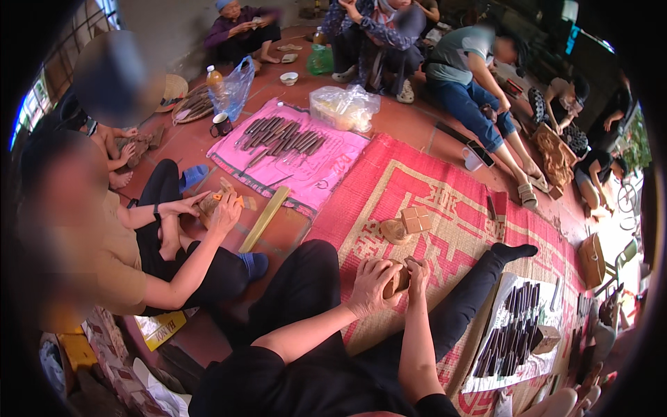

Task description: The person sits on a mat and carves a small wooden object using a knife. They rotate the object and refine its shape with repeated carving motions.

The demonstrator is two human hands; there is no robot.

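Note:
Between my two hands is a brown, partly rounded wooden block (397, 281), held above the mat in front of my lap. My left hand (372, 288) wraps round its left side with curled fingers. At its right edge my right hand (417, 276) is closed, fingers pressed against the wood; whether a small tool is in it too is hidden. Just beyond my hands, a square-cut wooden block (417, 219) with lines on its face sits on the mat beside a rounded wooden piece (394, 231).
A red and tan woven mat (347, 215) lies under my legs. Rows of dark-handled tools (511, 333) rest on white sheeting at right, others (281, 139) on pink cloth ahead. A bamboo strip (265, 219) lies left. A person (111, 250) sits close by, working wood; several others sit further off.

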